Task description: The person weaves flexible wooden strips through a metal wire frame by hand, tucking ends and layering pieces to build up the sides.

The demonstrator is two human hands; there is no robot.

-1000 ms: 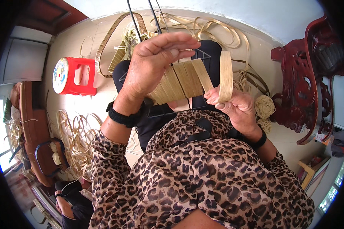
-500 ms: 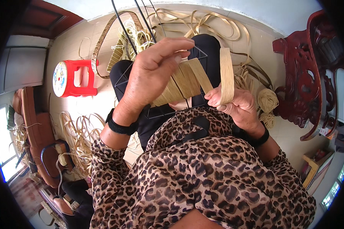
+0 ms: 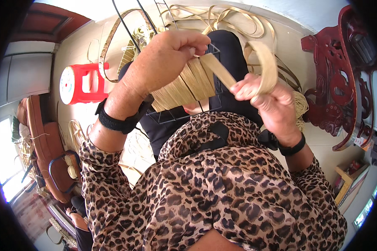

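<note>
A black wire frame (image 3: 167,116) rests across my lap, partly wrapped side by side with flat tan woven strips (image 3: 178,93). My left hand (image 3: 165,58) reaches over its far edge, fingers bent and thumb pressed close. Whatever lies between those fingertips is hidden. From beside them, a flat tan strip (image 3: 218,71) runs taut to my right hand (image 3: 274,104), which pinches it right of the frame. Beyond that pinch the strip's loose length (image 3: 267,62) curls up in an arc.
Loose tan strips (image 3: 226,19) lie coiled on the floor ahead. A red plastic stool (image 3: 81,83) stands to the left. Carved dark red wooden furniture (image 3: 329,88) is at the right. Another person's arm (image 3: 79,220) shows at lower left. Cord bundles (image 3: 300,109) lie beside my right hand.
My right hand has moved right and slightly forward, drawing the strip out. My left hand has shifted slightly left and forward, its fingers now closer together. The frame has shifted slightly too.
</note>
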